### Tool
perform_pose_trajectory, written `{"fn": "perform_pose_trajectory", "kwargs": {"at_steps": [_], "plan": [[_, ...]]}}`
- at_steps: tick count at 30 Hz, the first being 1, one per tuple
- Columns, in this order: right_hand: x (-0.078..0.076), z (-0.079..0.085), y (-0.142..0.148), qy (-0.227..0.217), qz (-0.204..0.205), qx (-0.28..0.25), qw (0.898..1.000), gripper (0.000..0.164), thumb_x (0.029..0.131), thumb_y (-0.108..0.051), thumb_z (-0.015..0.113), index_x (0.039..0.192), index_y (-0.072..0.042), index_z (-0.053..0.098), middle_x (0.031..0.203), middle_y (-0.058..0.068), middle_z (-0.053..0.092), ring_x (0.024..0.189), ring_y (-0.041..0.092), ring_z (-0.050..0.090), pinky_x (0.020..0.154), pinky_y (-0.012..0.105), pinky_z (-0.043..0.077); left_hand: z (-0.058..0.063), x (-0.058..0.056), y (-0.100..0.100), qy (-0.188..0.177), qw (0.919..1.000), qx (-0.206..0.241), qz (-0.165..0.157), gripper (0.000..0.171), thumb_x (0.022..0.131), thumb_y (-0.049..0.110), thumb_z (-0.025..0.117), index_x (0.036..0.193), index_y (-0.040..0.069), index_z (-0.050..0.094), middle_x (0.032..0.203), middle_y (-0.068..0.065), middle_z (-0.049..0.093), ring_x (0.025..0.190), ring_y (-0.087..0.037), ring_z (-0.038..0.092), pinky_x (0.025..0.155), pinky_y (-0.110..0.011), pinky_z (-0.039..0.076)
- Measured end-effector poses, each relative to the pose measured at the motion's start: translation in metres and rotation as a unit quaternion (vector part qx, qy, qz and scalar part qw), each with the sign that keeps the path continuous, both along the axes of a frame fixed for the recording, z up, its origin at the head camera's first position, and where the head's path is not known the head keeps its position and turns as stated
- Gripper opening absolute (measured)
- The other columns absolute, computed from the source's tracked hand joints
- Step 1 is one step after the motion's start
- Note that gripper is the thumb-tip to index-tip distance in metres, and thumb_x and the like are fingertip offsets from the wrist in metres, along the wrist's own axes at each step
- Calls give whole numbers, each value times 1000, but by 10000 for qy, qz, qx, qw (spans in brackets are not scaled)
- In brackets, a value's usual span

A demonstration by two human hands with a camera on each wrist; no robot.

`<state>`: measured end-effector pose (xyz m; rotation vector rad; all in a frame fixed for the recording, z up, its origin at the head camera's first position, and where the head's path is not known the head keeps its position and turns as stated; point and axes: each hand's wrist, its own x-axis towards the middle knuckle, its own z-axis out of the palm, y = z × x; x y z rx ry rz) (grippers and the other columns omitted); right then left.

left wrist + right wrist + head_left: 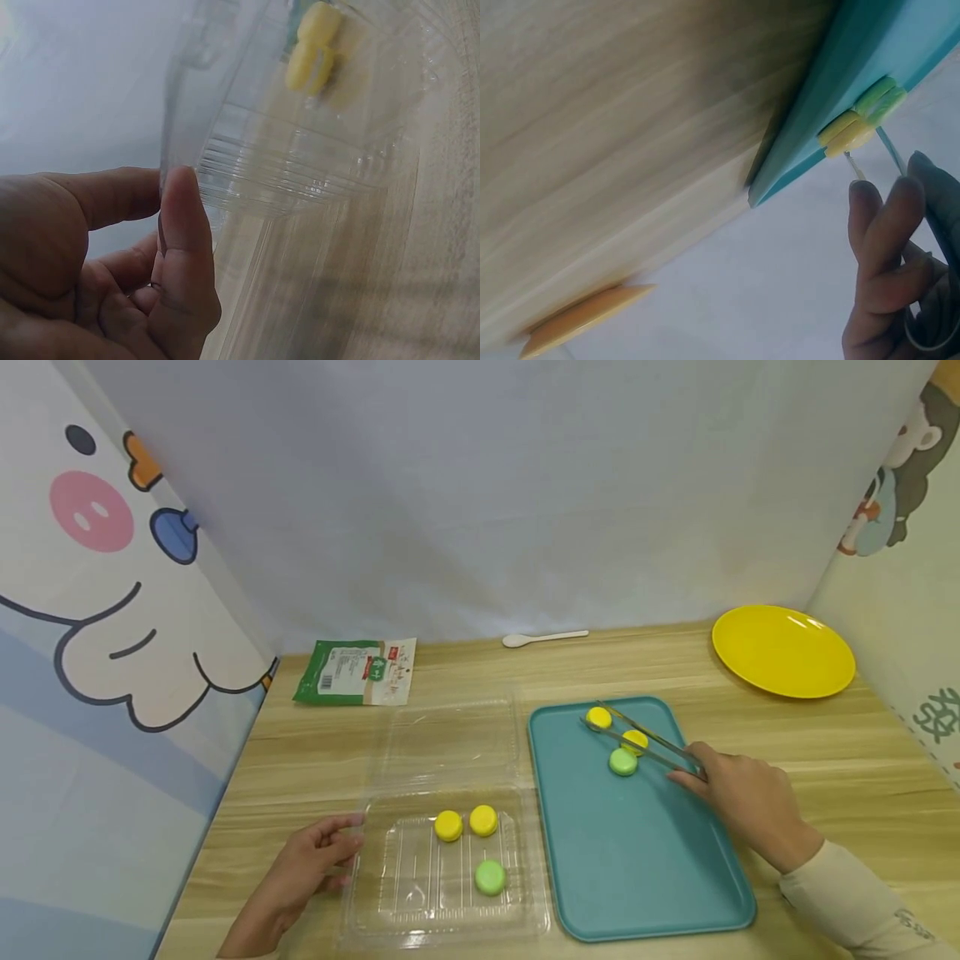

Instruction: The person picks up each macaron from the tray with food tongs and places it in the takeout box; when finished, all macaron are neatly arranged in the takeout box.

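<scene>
Macarons on tray and in box. Your right hand point(757, 806) is curled round the tongs point(658, 757); the tips stand apart astride the far yellow macaron point(598, 718), though contact cannot be told. A second yellow macaron point(634, 742) and a green macaron point(622, 762) lie just nearer you on the tray point(637, 868). Two yellow and one green lie in the clear box point(412, 881), whose edge your left hand point(311, 868) pinches between thumb and fingers.

Each macaron should prove light, its smooth faces apt to slip and, if real, its shell apt to crack; grip it lightly round the side, at mid-height. The tongs look thin and springy, best held well back from the tips. The box, likely flimsy, is best steadied by its rim, as here.

The table point(285, 760) is wood-grained. Its far side bears a packet point(356, 672), a spoon point(543, 637) and a yellow plate point(783, 652); behind hangs a pale curtain point(480, 493), with cartoon prints at either side.
</scene>
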<state>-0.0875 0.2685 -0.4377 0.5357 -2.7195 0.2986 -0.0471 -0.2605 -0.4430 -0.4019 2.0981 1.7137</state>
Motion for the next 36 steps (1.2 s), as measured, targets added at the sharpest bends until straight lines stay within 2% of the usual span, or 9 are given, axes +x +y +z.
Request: {"fn": "perform_pose_trajectory", "kwargs": {"at_steps": [8, 13, 19, 24, 28, 36], "plan": [[1, 1, -2, -87, -38, -36, 9999, 41, 91, -49, 68, 93, -9, 60, 54, -9, 29, 41, 8, 28, 34, 24, 22, 0, 0, -1, 33, 10000, 13, -46, 48, 101, 14, 63, 143, -3, 49, 94, -2, 57, 80, -12, 57, 65, -27, 57], [1, 2, -2, -60, 2, -45, 10000, 41, 91, -50, 67, 90, -10, 59, 54, -10, 29, 41, 7, 28, 35, 24, 22, 0, -1, -1, 27, 10000, 7, -75, 48, 101, 15, 63, 143, -3, 49, 94, -2, 57, 80, -12, 57, 66, -27, 58], [0, 3, -3, 25, 70, -79, 9999, 49, 94, -58, 57, 93, -9, 61, 55, -11, 29, 42, 6, 28, 35, 24, 22, 1, 0, 0, 9, 10000, -2, -74, 49, 101, 15, 63, 144, -3, 48, 95, -3, 57, 80, -13, 57, 66, -27, 58], [1, 5, -6, 128, 119, -88, 9998, 64, 94, -68, 41, 96, -8, 64, 54, -12, 31, 41, 5, 28, 34, 24, 23, 1, 0, 0, -10, 10000, -14, -63, 49, 101, 14, 63, 143, -3, 48, 95, -3, 57, 80, -13, 58, 67, -28, 58], [1, 7, -8, 110, 129, -137, 9998, 71, 93, -70, 36, 101, -7, 67, 54, -13, 33, 41, 4, 27, 34, 24, 23, 1, 0, -1, -7, 10000, -41, -68, 48, 101, 14, 63, 143, -3, 48, 95, -3, 57, 80, -13, 58, 68, -29, 58], [0, 9, -15, 367, 336, -162, 9986, 82, 93, -73, 23, 101, -6, 69, 55, -13, 42, 40, -1, 25, 33, 20, 22, 1, 0, -1, 28, 9999, -85, -129, 51, 100, 16, 64, 144, -3, 48, 92, -3, 58, 77, -12, 58, 64, -28, 58]]}}
